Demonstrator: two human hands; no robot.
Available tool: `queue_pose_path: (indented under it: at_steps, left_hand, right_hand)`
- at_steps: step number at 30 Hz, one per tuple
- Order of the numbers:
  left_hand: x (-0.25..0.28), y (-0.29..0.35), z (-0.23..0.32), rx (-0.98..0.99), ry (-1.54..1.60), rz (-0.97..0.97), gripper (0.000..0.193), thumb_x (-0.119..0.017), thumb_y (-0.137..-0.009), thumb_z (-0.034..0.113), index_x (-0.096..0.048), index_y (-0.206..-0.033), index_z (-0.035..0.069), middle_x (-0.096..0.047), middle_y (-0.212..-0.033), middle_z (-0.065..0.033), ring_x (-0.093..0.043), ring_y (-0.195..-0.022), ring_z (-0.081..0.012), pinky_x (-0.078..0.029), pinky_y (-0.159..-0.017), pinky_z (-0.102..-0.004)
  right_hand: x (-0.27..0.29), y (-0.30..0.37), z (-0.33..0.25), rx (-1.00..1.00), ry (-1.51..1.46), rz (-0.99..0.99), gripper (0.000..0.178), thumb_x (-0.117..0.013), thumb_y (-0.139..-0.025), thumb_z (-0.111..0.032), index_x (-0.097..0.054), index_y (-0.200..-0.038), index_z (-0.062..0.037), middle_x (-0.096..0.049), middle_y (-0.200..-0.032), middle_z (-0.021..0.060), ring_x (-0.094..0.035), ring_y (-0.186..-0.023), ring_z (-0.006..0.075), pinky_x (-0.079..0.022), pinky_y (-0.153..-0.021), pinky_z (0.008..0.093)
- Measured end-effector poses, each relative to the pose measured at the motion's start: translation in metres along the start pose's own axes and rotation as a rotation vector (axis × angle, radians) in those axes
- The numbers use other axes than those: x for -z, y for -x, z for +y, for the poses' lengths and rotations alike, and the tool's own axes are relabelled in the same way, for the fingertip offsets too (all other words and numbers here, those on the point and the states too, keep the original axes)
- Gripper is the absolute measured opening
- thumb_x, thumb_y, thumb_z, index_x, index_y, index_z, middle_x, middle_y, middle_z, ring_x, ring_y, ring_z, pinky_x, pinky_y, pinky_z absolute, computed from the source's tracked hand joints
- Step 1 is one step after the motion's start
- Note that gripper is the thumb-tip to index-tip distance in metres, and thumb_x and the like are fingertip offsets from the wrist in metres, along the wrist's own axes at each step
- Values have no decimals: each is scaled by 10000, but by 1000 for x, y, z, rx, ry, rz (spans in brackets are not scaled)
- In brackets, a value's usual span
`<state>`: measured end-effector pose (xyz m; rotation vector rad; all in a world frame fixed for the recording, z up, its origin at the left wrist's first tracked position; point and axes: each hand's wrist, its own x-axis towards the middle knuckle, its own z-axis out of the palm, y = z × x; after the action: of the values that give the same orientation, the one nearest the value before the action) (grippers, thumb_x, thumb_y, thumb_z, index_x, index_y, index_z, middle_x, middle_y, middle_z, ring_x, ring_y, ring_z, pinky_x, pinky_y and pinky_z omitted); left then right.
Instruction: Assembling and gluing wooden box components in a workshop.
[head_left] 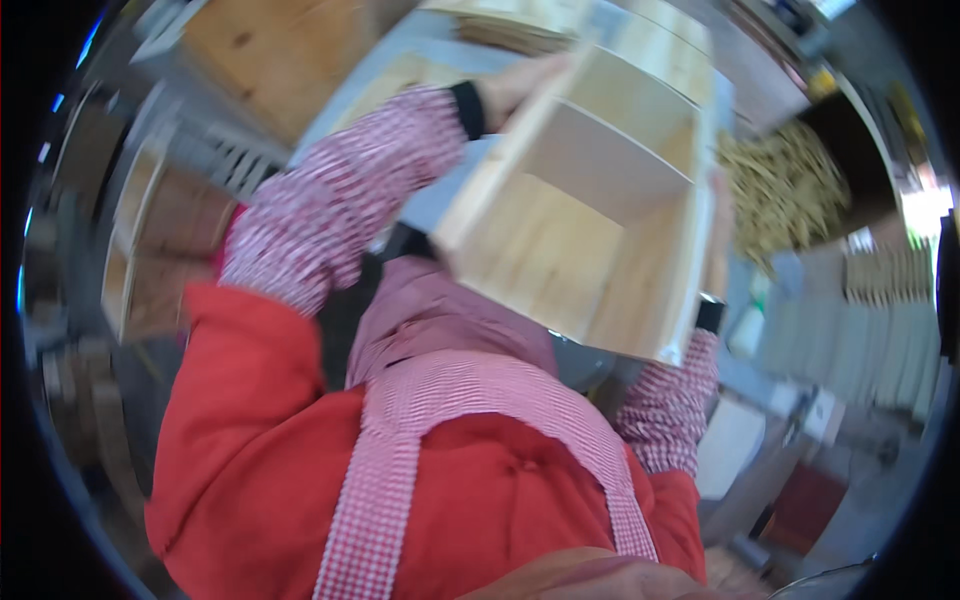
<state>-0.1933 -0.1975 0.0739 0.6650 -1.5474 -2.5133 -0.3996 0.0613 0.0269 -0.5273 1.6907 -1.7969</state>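
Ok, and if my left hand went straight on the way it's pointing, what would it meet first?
Your left hand would most likely meet the divided wooden box, which it already seems to hold on its left side; your fingertips are hidden, so depth is unclear.

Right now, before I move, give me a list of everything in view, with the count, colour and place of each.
divided box: one, pale wood, held between both hands
worktable: one, light blue-grey, beyond the lap
stacked boards: several, pale wood, top centre
large wooden panel: one, orange-brown, upper left
two-compartment box: one, brown wood, left
curly strips: uncountable heap, yellowish, in a container at right
bottle: one, white and green, right of the right wrist
apron: one, red-and-white checked, on the chest
sleeve covers: two, red-and-white checked, on the forearms
left hand: one, bare, at the box's left side
right hand: one, bare, at its right side
Blurred background items are left out.
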Motion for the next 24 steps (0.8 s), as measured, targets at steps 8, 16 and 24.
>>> queue_pose_path:
  at_steps: [8, 16, 24]
  left_hand:
    - [15, -12, -43, -123, -182, 412, 628, -507, -870, 613, -528, -1309, 165, -534, -1310, -119, -507, -1175, -320, -477, -794, -608]
    - [122, 239, -164, -426, -235, 1706, 278, -716, -809, 176, -569, -979, 13, -588, -1081, -119, -561, -985, -229, -449, -839, -365]
    - [117, 219, -172, -566, 972, 588, 607, -701, -843, 212, -420, -1333, -11, -554, -1259, -169, -564, -1117, -310, -423, -1007, -453]
  right_hand:
    - [-41, 45, -28, -148, -170, 53, 449, -378, -1006, -390, -517, -1239, -32, -559, -1158, 125, -520, -1071, 209, -432, -924, 368]
    - [74, 86, -2, 86, 68, 436, 510, -466, -955, -427, -554, -1189, 17, -588, -1097, 163, -560, -1021, 274, -438, -890, 386]
    - [81, 104, -15, 460, 135, 500, 489, -446, -960, -377, -616, -1028, 77, -639, -909, 204, -619, -782, 286, -530, -674, 348]
